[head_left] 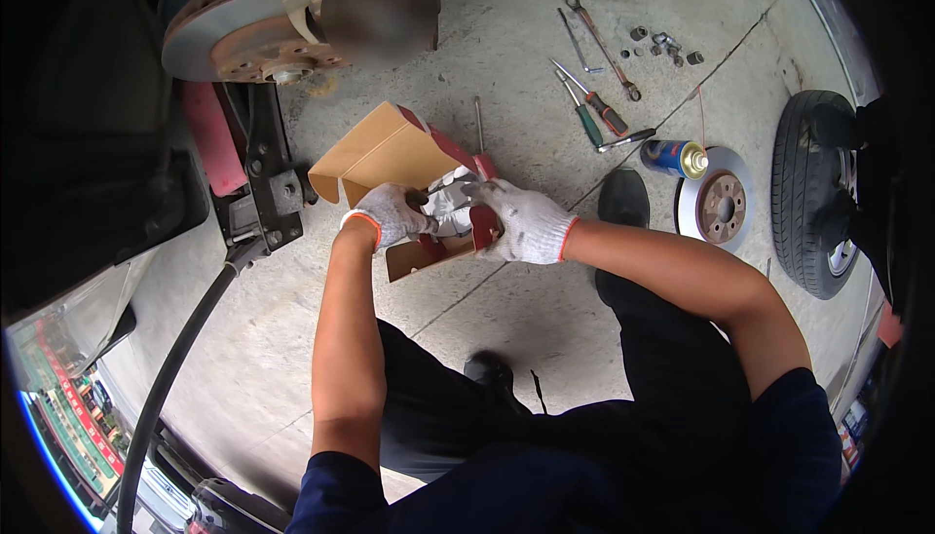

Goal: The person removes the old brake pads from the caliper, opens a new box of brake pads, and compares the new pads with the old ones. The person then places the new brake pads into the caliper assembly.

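Note:
Between my gloved hands is an open cardboard box (375,149), brown inside with dark red outer sides, its flaps folded out. Inside lies something wrapped in shiny white or clear plastic (450,208); the wrapping hides its kind. My left hand (388,215) reaches over the box's left side with its fingers curled at the wrapped contents, and a dark piece shows by its fingertips. What those fingers hold is not clear. My right hand (526,222) is closed round the box's right side, its fingertips by the plastic. Both gloves are white knit with orange cuffs.
A brake disc on a hub (229,32) stands upper left above a jack (268,178). Screwdrivers (604,113), a ring spanner (604,47) and sockets (667,45) lie on the concrete. At right are a spray can (674,159), a loose brake disc (723,205) and a wheel (813,193).

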`<move>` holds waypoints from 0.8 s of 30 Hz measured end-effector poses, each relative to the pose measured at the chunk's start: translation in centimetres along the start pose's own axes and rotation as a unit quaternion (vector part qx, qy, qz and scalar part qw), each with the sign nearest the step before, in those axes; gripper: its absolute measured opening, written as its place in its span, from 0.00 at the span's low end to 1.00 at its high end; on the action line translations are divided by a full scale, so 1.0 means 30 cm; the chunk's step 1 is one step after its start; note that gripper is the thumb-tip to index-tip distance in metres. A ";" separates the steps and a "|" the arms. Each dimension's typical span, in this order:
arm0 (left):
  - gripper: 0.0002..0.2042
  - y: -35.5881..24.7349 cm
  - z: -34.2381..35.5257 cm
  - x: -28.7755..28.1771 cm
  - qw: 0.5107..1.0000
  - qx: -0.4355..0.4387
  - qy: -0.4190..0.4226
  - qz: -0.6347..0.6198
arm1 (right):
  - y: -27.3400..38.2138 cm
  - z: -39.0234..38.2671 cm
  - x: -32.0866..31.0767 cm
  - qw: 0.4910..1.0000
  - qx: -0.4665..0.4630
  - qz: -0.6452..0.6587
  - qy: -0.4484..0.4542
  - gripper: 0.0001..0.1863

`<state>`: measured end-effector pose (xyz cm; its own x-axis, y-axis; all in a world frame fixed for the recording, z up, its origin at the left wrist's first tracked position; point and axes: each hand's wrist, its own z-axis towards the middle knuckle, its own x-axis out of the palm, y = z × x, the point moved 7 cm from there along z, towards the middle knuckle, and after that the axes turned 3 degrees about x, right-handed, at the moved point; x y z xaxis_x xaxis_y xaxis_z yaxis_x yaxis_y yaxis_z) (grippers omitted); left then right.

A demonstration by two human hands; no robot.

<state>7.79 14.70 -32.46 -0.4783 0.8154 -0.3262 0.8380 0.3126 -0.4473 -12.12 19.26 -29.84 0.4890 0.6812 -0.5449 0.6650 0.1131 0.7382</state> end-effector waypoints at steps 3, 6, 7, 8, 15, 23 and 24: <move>0.48 0.022 0.054 0.083 0.992 0.001 -0.022 0.127 | 0.081 -0.065 0.029 0.987 -0.094 -0.124 0.041 0.37; 0.61 0.050 0.111 0.168 0.970 -0.045 -0.056 0.234 | 0.067 -0.107 0.061 0.982 -0.150 -0.116 -0.006 0.34; 0.62 0.045 0.114 0.181 0.967 -0.046 -0.055 0.245 | 0.065 -0.119 0.066 0.979 -0.164 -0.120 -0.015 0.34; 0.63 0.038 0.121 0.193 0.964 -0.047 -0.054 0.256 | 0.057 -0.124 0.066 0.976 -0.178 -0.123 -0.024 0.33; 0.64 0.056 0.160 0.250 0.937 -0.016 -0.142 0.320 | 0.052 -0.131 0.050 0.971 -0.207 -0.119 -0.030 0.34; 0.60 -0.014 0.111 0.219 0.934 0.057 -0.184 0.300 | 0.013 -0.106 0.030 0.981 -0.172 -0.087 -0.032 0.36; 0.60 -0.004 0.105 0.216 0.936 0.050 -0.188 0.293 | 0.008 -0.109 0.028 0.981 -0.170 -0.088 -0.042 0.38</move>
<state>3.77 18.43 -37.15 -0.0181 0.5972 -0.8019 0.9655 -0.1979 -0.1691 -13.39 22.22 -28.82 0.4383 0.5695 -0.6954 0.5231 0.4675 0.7126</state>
